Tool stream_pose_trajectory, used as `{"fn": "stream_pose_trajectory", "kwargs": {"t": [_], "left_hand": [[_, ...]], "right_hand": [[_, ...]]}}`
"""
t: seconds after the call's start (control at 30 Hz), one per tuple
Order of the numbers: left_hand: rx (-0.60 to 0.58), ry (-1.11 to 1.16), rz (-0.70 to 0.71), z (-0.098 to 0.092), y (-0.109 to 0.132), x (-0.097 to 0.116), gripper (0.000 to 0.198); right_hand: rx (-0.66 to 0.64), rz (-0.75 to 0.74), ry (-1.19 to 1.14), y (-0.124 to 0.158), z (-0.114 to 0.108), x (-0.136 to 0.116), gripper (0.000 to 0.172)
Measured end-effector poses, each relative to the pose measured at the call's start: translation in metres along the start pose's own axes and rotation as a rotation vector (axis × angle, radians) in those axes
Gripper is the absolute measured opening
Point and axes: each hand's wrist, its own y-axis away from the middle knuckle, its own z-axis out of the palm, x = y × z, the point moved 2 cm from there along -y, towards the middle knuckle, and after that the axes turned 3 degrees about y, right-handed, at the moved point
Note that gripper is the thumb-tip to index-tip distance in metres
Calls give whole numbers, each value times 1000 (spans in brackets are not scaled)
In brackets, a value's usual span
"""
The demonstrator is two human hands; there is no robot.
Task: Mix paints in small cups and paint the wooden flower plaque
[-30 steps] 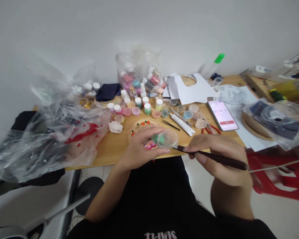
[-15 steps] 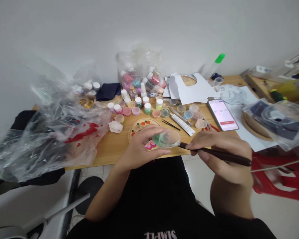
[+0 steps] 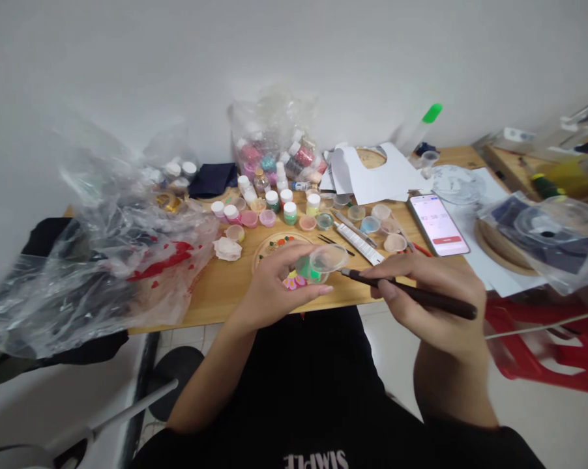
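Observation:
My left hand is closed on a small clear plastic cup holding something green, gripped between thumb and fingers. Its round clear lid stands tilted open on the side towards my right hand. In my right hand is a slim tool with a dark handle and a metal front end, held like a pen. The tool's tip is at the cup's edge; I cannot make out its shape. Beneath my left hand lies a round wooden board with orange and pink painted shapes, partly covered.
Behind stand several paint jars and small cups. A white tube and black tweezers lie near the board. A phone is at right, a crumpled tissue and plastic bags at left.
The lid has tipped up and shifted left, showing more green in the cup. My right hand and the tool have moved slightly left, and the tool's metal end now shows.

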Motion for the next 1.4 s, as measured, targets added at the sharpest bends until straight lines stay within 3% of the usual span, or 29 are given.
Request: {"fn": "stream_pose_trajectory", "kwargs": {"t": [0.13,0.4,0.6,0.77,1.0,1.2,1.4], "left_hand": [[7,-30,-2,0,0,-3,44],[48,-24,78,-17,-20,-3,50],[40,70,316,-40,-64,41,49],[83,33,388,-54,-86,66,45],[107,-41,219,-63,-93,56,41],[77,-65,91,-63,-92,52,38],[73,-118,70,-65,-93,54,37]], "right_hand": [[43,-22,40,-3,4,-3,10],[57,-28,23,-27,14,1,21],[169,-81,-84,-75,2,-10,17],[316,-169,-158,-104,2,-20,17],[235,-150,-158,-114,21,-4,17],[193,-150,-75,-118,20,-4,18],[164,-93,-24,-121,17,-3,21]]}}
